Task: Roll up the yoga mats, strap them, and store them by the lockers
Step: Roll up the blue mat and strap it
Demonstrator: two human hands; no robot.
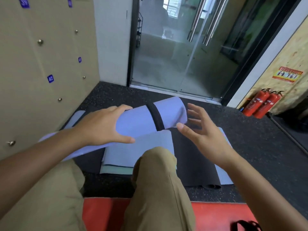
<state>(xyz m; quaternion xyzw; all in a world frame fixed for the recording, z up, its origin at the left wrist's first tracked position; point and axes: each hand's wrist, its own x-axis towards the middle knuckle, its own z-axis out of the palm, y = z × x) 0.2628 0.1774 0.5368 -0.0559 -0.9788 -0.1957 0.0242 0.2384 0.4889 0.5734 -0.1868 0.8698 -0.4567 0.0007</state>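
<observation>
Hands are seen from above, over bent knees in tan trousers (160, 180). The left hand (103, 125) is laid across a rolled lilac mat (138, 120), fingers spread over its top and thumb tucked under the near edge, so the roll is gripped and kept from loosening. The right hand (201, 130) is held just beside the roll's right end, fingers straight and apart, grasping nothing; it seems readied to catch or steady that end. A black strap (155, 116) is already wound around the roll near its right end, which is why the roll is judged to be bound there; whether a second strap is fitted near the left end cannot be told, as the arm covers it.

The roll is held slightly above other mats (138, 152), lilac, black and pale green, left flat and overlapping on the dark speckled floor (250, 130), presumably awaiting rolling. Tan lockers (41, 64) with blue number tags are found close on the left, where the roll is meant to be stored. Glass doors (180, 52) are seen ahead, and two red extinguishers (261, 104) stand against the right wall.
</observation>
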